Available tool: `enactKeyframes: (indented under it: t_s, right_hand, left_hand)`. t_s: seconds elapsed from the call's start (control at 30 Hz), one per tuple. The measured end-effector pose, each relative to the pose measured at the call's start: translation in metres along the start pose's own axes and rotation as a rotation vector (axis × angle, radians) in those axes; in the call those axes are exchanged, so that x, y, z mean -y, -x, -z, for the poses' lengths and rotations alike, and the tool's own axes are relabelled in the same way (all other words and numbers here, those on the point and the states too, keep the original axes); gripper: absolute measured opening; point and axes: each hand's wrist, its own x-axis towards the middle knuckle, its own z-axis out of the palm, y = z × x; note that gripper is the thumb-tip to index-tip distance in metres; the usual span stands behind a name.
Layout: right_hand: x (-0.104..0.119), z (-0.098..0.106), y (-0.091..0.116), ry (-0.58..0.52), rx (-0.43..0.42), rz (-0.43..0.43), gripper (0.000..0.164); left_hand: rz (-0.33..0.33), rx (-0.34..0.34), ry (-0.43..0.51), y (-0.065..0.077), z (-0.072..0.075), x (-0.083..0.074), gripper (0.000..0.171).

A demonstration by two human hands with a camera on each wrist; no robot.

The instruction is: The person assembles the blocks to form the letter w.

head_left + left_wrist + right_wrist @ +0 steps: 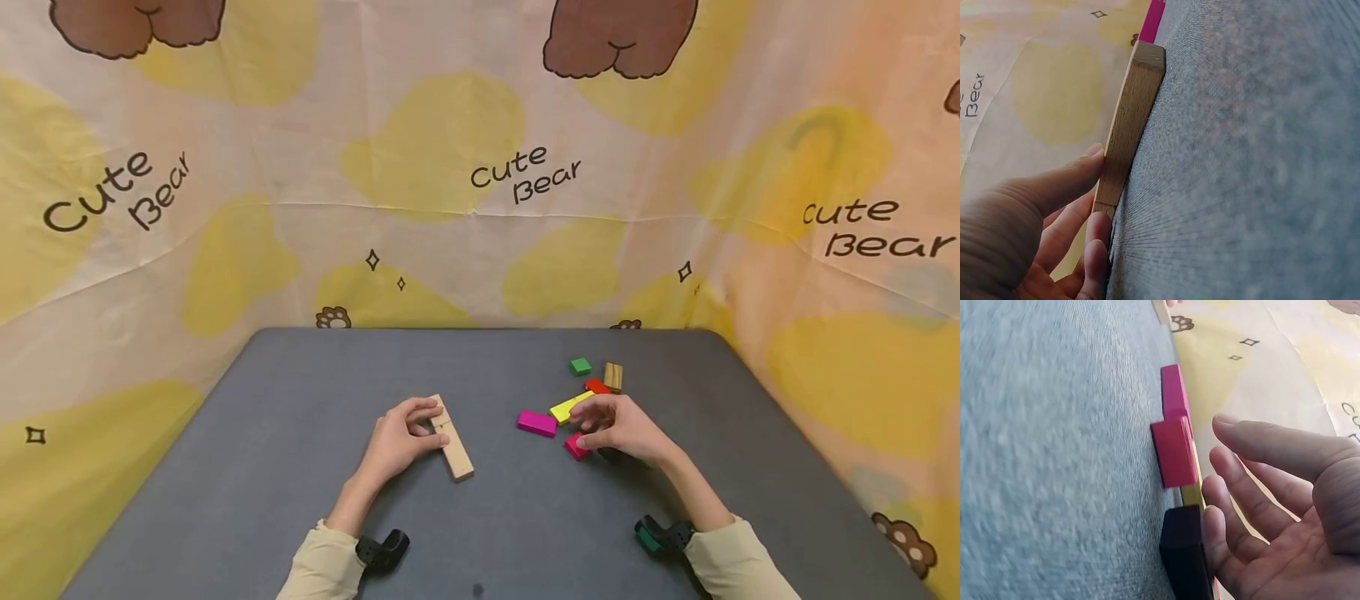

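Note:
Two pale wooden blocks (458,456) lie end to end on the grey tabletop. My left hand (401,433) holds them, thumb on the longer piece and curled fingers (1097,234) by the joint near the far end. Over a group of coloured blocks hovers my right hand (618,427), fingers loosely bent and nothing between them. Its thumb (1241,428) stays apart from the red-pink block (1175,452) beneath. A magenta block (537,423) and a yellow block (567,409) lie close by. In the right wrist view, a dark block (1185,550) sits beside the fingertips; the hand hides it from the head view.
Behind the right hand lie a red block (596,386), a green block (581,366) and brownish wooden pieces (613,377). A patterned cloth (480,275) stands around the far and side edges of the grey table (337,358).

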Motion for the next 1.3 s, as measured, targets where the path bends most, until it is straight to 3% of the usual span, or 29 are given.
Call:
enactKeyframes:
  t_s: [0.23, 0.47, 0.9, 1.3]
  right_hand:
    - [-0.009, 0.0043, -0.0013, -0.01, 0.074, 0.019, 0.031]
    - [-0.0079, 0.0059, -0.0025, 0.052, 0.16, 0.009, 0.033]
    - [-0.0088, 0.003, -0.0005, 0.012, 0.145, -0.023, 0.034]
    - [-0.0061, 0.0012, -0.0009, 0.076, 0.13, -0.027, 0.034]
  left_hand:
    - [0.018, 0.005, 0.026, -0.0004, 0.0003, 0.0027, 0.056]
    - [0.042, 0.003, 0.049, -0.002, 0.0, 0.001, 0.057]
    - [0.055, -0.009, 0.114, 0.0022, -0.0002, 0.004, 0.056]
    - [0.028, -0.002, 0.149, 0.0035, -0.0004, -0.0021, 0.046]
